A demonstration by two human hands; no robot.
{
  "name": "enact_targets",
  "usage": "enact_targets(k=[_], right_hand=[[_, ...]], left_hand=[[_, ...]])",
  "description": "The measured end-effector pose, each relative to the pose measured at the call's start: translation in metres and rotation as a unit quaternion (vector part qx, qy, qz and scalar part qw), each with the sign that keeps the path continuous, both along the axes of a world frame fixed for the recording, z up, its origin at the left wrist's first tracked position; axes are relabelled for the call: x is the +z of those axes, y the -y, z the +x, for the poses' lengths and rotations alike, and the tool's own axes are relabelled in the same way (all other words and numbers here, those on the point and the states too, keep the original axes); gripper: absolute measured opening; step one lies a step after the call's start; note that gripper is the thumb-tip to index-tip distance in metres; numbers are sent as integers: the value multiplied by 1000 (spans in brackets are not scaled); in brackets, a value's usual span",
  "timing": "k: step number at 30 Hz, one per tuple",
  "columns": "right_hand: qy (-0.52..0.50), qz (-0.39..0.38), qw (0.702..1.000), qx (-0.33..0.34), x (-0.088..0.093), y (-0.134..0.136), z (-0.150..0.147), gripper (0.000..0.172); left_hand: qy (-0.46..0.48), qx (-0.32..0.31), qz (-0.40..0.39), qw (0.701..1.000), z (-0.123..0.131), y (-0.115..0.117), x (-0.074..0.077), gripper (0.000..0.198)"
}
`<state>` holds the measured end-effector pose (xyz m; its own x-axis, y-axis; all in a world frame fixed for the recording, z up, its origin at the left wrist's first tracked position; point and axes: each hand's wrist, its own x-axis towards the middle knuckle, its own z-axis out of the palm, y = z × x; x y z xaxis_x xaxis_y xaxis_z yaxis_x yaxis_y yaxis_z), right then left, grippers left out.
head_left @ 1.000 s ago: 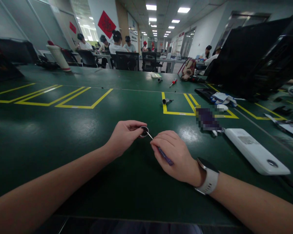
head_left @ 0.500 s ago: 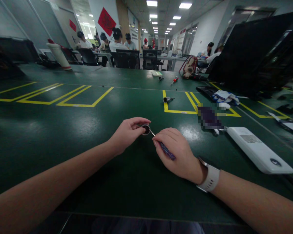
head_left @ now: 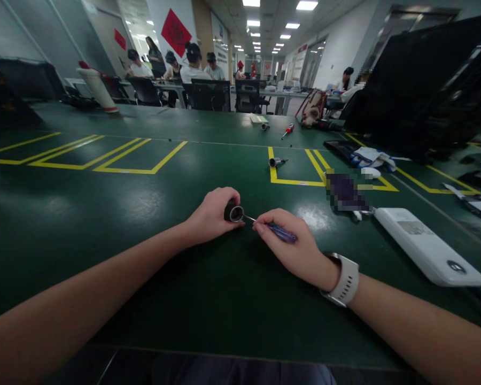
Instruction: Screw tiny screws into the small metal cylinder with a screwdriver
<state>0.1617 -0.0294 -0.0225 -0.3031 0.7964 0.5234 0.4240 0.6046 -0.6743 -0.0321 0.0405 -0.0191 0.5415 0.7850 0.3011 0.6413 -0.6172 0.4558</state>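
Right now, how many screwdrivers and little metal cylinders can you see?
Screwdrivers: 2, purple screwdriver in the right hand, red screwdriver far back.
Small metal cylinders: 3, held cylinder in the left hand, two loose cylinders beyond.
Total: 5.

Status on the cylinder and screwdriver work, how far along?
Mid-step: the left hand grips the black cylinder; right hand holds the purple screwdriver, tip at the cylinder's ringed open end. Nothing looks finished: no loose screws or removed parts visible beside it. A similar cylinder lies untouched farther back on the table, possibly left to do.
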Motion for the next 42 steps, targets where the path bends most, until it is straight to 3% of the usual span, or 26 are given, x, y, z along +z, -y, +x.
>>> enact_targets(k=[3, 5, 13, 22, 25, 27, 29, 32, 34, 36, 38, 42], right_hand=[[-25, -49, 998, 0, 2, 0, 2, 9], [-27, -56, 998, 10, 4, 1, 2, 8], [13, 16, 999, 37, 3, 6, -2, 15], [-10, 15, 999, 37, 2, 8, -6, 16], [-22, -18, 999, 37, 2, 8, -5, 16], [-64, -90, 993, 44, 3, 6, -4, 17], [-150, -192, 968, 60, 3, 2, -2, 18], [-297, -325, 894, 83, -1, -5, 0, 19], [-355, -373, 851, 98, -5, -9, 0, 19], [-377, -386, 834, 112, -7, -10, 0, 19], [-365, -360, 852, 106, -8, -9, 0, 20], [-227, -228, 946, 43, -1, 1, -3, 19]], left_hand=[[26, -6, -79, 997, -1, -3, -4, 28], [37, -1, -85, 996, -2, -4, -6, 26], [1, -25, -3, 1000, 0, -5, -12, 18], [3, -7, 111, 994, 3, -2, -15, 15], [-15, -15, 132, 991, 4, 1, -14, 14], [-9, -24, 135, 991, 5, 3, -14, 13], [13, -32, 126, 991, 5, 5, -15, 13], [53, -39, 103, 993, 5, 6, -17, 14], [73, -46, 90, 992, 5, 5, -18, 14], [84, -51, 81, 992, 5, 5, -18, 15], [83, -48, 79, 992, 5, 4, -17, 15], [52, -22, 89, 994, 6, 4, -15, 14]])
